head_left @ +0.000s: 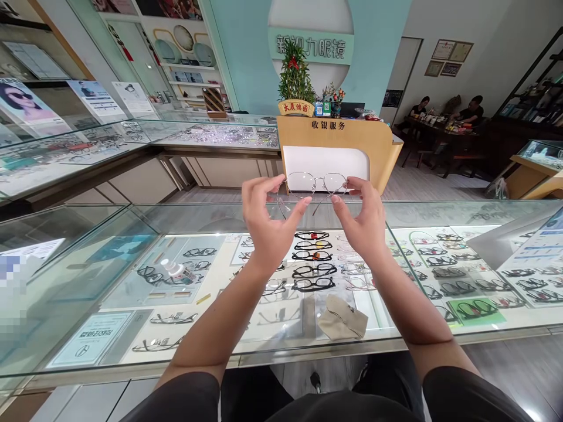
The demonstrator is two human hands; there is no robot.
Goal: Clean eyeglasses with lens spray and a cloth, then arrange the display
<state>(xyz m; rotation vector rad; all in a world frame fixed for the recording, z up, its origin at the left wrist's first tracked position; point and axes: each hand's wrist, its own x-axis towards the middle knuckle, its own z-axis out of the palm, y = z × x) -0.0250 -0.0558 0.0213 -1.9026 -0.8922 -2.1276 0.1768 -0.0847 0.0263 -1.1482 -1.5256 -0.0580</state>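
Note:
Both my hands hold up a pair of thin-rimmed eyeglasses [317,179] above the glass display counter, lenses side by side. My left hand [268,214] pinches the left edge of the frame between thumb and fingers. On the other side, my right hand [361,217] pinches the right edge near the hinge. One thin temple hangs down below the lenses, between my thumbs. A beige cloth [342,317] lies crumpled on the counter's glass top, below and between my forearms.
Under the glass counter [246,358] lie rows of eyeglasses, some dark-framed [313,271]. A sign stand [539,240] is at the right. Beyond are a wooden cashier desk [338,138] with a plant, another display case [211,136] at left, and two people sitting at a far table [440,126].

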